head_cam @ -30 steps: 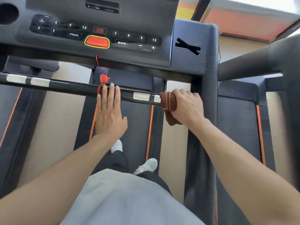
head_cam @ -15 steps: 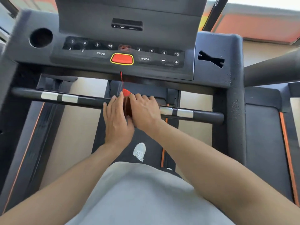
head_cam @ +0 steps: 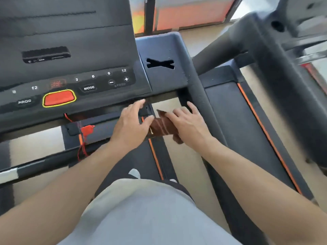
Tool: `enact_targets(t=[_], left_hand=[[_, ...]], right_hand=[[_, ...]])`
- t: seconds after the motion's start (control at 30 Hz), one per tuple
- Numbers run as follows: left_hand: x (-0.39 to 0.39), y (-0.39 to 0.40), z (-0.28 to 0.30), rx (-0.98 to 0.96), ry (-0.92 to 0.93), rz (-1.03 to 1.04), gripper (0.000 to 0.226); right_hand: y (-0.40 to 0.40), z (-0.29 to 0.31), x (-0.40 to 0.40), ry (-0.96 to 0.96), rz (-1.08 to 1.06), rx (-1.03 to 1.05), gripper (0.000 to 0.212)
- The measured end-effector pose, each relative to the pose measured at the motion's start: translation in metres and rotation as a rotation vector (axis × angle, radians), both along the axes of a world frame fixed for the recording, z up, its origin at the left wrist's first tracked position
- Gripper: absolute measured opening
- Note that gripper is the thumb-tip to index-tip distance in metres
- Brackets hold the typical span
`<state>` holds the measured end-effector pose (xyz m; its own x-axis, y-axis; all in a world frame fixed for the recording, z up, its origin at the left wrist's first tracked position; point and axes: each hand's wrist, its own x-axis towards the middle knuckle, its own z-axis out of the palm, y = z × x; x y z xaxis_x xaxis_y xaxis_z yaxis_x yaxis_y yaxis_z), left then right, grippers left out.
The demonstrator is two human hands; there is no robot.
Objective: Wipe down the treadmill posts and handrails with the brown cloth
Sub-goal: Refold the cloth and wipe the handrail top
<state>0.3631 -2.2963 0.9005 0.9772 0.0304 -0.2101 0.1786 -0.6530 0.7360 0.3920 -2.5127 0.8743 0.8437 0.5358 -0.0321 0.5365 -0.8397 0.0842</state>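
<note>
- Brown cloth (head_cam: 163, 127) lies bunched between both hands, below the console (head_cam: 74, 82) and just beside the right post (head_cam: 200, 96); the bar under it is hidden.
- Right hand (head_cam: 188, 123) rests on the cloth with fingers spread and fairly straight; whether the thumb pinches it underneath, I cannot tell.
- Left hand (head_cam: 131, 123) is relaxed and apart, its thumb tip near the cloth's edge.
- To wipe well, wrap the cloth fully around the rail, press firmly, and run it right up to the post joint.
- Keep clear of the red safety cord (head_cam: 83, 138).

Bright daylight from above right; seemingly motion-blurred, edges warped.
</note>
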Motion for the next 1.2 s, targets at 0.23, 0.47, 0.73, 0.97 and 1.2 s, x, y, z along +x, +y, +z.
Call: enact_targets(t=[0.23, 0.47, 0.73, 0.97, 1.2], left_hand=[[0.058, -0.035, -0.002, 0.324, 0.594, -0.392, 0.104], [0.052, -0.067, 0.01, -0.178, 0.186, -0.22, 0.011], [-0.027, -0.078, 0.033, -0.708, 0.045, -0.175, 0.038], [-0.068, -0.085, 0.044, -0.645, 0.008, -0.257, 0.053], [-0.128, -0.119, 0.049, -0.798, 0.131, -0.161, 0.041]], right_hand=[[-0.018, 0.004, -0.072, 0.023, -0.289, 0.29, 0.085], [-0.012, 0.026, -0.141, 0.102, -0.675, 0.798, 0.063], [0.003, 0.077, -0.128, 0.248, -0.813, 1.223, 0.056], [0.016, 0.076, -0.152, 0.378, -0.845, 1.729, 0.071], [-0.028, 0.074, -0.197, 0.311, -0.947, 1.762, 0.02]])
